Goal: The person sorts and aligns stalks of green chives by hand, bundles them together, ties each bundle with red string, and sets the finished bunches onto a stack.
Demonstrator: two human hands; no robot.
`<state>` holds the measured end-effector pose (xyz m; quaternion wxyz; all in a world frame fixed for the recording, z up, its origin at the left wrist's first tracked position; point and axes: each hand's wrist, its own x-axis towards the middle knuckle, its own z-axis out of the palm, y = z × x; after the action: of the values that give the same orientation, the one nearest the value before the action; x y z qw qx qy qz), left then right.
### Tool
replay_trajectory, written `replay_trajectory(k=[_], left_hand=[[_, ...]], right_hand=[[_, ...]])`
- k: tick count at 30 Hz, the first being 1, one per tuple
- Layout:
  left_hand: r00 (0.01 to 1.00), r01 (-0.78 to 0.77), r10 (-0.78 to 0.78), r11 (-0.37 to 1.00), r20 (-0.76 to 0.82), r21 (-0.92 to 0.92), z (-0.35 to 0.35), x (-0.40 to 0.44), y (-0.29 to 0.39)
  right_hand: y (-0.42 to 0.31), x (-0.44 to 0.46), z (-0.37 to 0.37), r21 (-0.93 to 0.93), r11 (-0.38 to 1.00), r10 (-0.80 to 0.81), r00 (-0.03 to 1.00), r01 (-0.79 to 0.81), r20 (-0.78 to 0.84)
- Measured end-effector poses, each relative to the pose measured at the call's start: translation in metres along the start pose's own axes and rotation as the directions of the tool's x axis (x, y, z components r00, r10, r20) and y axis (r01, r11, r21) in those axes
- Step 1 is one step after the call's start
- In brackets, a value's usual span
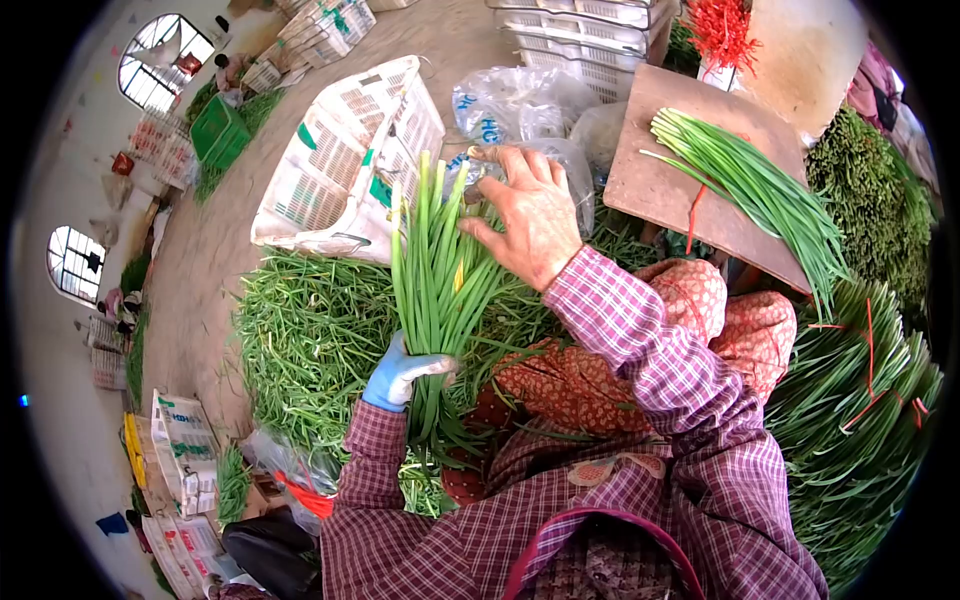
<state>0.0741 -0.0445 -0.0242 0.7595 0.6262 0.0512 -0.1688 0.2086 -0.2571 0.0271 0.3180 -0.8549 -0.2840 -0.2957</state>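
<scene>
A bunch of garlic chives point(435, 270) stands nearly upright in front of me, pale stem ends up and a yellow blade among the green. My left hand point(408, 373), in a blue and white glove, is wrapped round its lower part. Bare and with fingers bent but apart, my right hand point(530, 212) is beside the top of the stems; whether its fingertips touch them I cannot tell. Beneath the bunch lies a heap of loose green leaves point(310, 335). To the right, another bunch of chives point(745, 190) rests on a brown board point(640, 165) with a red tie.
A white plastic crate point(330, 150) leans tilted beyond the heap, with clear plastic bags point(520, 105) beside it. Stacked crates point(575, 40) and red ties point(720, 35) are at the back. Tied chive bundles point(850, 430) pile up at right. Another person point(230, 72) is far left.
</scene>
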Motion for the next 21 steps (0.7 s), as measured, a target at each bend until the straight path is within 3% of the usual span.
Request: replay_trajectory(k=[3, 6, 9, 11, 13, 15, 17, 21], left_hand=[[1.0, 0.027, -0.026, 0.998, -0.013, 0.05, 0.001, 0.002, 0.0], [0.999, 0.032, -0.031, 0.999, -0.038, 0.043, 0.002, 0.001, -0.002], [0.998, 0.067, -0.067, 0.998, 0.003, 0.019, -0.006, 0.003, -0.004], [0.998, 0.005, -0.01, 0.998, 0.069, 0.066, -0.016, 0.004, -0.01], [0.998, 0.025, -0.026, 1.0, 0.052, 0.014, -0.009, -0.003, -0.003], [0.998, -0.024, 0.025, 1.0, -0.051, 0.017, -0.009, -0.008, -0.003], [0.999, -0.021, 0.023, 0.999, -0.038, 0.039, -0.019, -0.011, -0.003], [0.997, -0.031, 0.036, 0.997, -0.069, 0.069, -0.018, -0.01, -0.001]], right_hand=[[0.0, -0.001, 0.003, 0.023, 0.999, 0.029, 0.999, -0.029, -0.024], [0.003, -0.001, 0.005, 0.061, 0.99, 0.119, 0.986, -0.127, 0.117], [0.021, 0.002, 0.006, 0.084, 0.995, 0.054, 0.998, -0.056, 0.022], [0.04, 0.008, -0.001, -0.099, 0.989, 0.104, 0.994, -0.108, -0.044], [0.063, 0.011, -0.013, -0.157, 0.982, 0.088, 0.988, -0.108, -0.125], [0.091, 0.01, -0.033, -0.117, 0.973, 0.169, 0.96, -0.198, -0.223], [0.123, 0.008, -0.05, -0.125, 0.96, 0.21, 0.941, -0.25, -0.267], [0.133, -0.012, -0.071, -0.236, 0.957, 0.155, 0.985, -0.169, -0.078]])
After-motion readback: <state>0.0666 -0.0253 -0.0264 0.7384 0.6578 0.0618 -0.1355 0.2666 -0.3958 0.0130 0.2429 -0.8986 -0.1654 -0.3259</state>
